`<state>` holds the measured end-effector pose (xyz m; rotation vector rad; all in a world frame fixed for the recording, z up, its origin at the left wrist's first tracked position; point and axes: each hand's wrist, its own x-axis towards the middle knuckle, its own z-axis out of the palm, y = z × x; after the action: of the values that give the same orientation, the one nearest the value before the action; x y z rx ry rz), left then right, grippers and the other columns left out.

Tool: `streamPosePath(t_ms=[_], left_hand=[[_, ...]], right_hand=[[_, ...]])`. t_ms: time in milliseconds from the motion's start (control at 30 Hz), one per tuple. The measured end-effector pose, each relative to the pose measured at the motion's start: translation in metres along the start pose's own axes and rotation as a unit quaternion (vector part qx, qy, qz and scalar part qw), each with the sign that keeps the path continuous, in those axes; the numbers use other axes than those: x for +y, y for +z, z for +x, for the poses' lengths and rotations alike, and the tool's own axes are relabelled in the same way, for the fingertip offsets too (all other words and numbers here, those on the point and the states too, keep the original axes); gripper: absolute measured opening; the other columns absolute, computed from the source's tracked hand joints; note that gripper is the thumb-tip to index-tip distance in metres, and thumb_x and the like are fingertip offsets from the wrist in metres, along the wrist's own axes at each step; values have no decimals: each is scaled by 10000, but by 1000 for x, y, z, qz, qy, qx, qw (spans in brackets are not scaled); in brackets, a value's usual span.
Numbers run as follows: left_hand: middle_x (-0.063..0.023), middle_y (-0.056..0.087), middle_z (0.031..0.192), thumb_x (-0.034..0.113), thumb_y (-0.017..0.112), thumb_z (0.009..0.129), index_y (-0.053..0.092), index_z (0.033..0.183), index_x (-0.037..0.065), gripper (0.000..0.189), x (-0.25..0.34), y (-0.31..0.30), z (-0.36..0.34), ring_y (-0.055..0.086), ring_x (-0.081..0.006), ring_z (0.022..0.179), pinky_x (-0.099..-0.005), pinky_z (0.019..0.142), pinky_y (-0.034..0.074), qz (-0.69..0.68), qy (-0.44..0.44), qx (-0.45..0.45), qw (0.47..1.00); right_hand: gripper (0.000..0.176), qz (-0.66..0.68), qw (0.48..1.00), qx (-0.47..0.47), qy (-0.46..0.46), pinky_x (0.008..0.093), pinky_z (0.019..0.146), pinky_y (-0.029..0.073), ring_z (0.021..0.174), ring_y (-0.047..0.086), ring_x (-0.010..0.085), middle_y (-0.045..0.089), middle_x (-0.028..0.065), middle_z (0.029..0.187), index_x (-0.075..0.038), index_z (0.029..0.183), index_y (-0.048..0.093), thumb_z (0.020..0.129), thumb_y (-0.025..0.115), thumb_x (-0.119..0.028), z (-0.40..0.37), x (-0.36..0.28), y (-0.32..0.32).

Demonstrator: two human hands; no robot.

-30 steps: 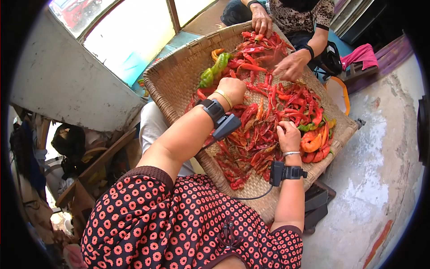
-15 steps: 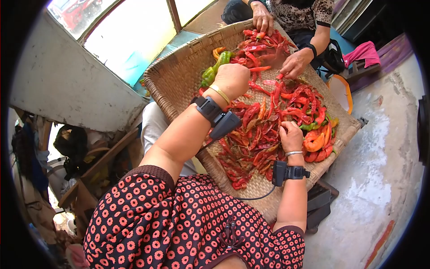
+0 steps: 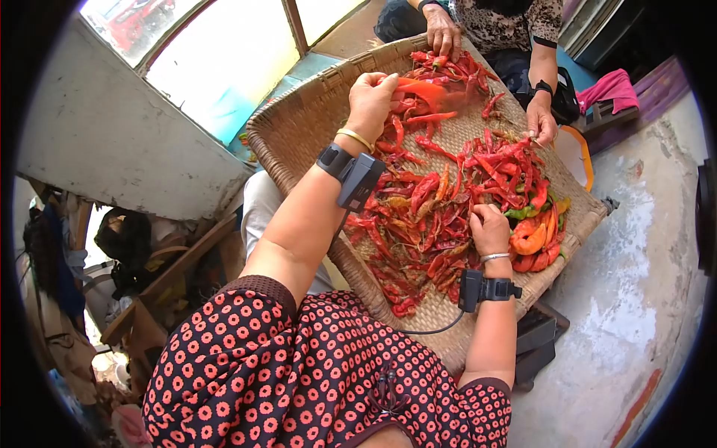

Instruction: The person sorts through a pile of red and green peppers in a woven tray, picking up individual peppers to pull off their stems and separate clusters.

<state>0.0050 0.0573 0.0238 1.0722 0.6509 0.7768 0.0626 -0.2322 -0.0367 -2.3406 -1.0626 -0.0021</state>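
Note:
My left hand [image 3: 371, 104] is raised over the far left part of a woven basket tray [image 3: 295, 112], its fingers pinched on a bright red chili pepper [image 3: 424, 91] that sticks out to the right, slightly blurred. Lower down, my right hand [image 3: 491, 230] has its fingers closed at the edge of a heap of dried red chilies [image 3: 426, 231]; what lies between them is hidden. Just right of that hand are orange and red peppers [image 3: 532, 237] and a few green ones [image 3: 526, 212].
Across the tray a person has one hand [image 3: 444, 36] on the far chili pile [image 3: 455, 71] and the other hand [image 3: 542, 119] at the right-hand heap. An orange-rimmed container [image 3: 579, 153] stands beyond the tray's right edge. A pink cloth [image 3: 609, 93] lies farther back.
My left hand has turned and now shows a red chili in its fingers. My right hand has stayed about where it was. The other person's nearer hand has moved right.

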Motion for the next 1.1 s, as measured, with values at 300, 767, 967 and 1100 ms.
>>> streamPosePath(t_ms=[300,767,967,1100], left_hand=[[-122,581,934,37,593,738,476,1155,-2,435,-16,3,8,592,-194,789,-295,676,486,164,236,82,954],[-153,542,896,108,571,715,621,776,33,109,-56,-12,-8,561,-320,819,-394,733,457,687,266,-265,622],[-123,583,878,109,624,721,632,863,29,163,-22,12,-27,572,-293,838,-369,747,459,510,366,-237,742],[-111,568,940,86,645,710,602,906,27,209,-16,23,-33,579,-303,843,-354,759,471,448,483,-149,737]], right_hand=[[141,1,1000,-9,1,386,657,457,758,566,320,577,129,815,-46,832,608,735,592,-147,-1,2,1],[130,-1,1000,-19,1,402,665,449,756,559,317,565,126,796,-50,807,595,739,579,-159,-2,2,4],[120,-10,1000,-25,4,405,657,448,754,556,317,562,122,793,-61,798,594,740,572,-163,-2,0,3],[129,-14,999,-31,8,406,666,449,760,554,323,559,122,804,-53,819,585,745,566,-157,-2,-1,2]])
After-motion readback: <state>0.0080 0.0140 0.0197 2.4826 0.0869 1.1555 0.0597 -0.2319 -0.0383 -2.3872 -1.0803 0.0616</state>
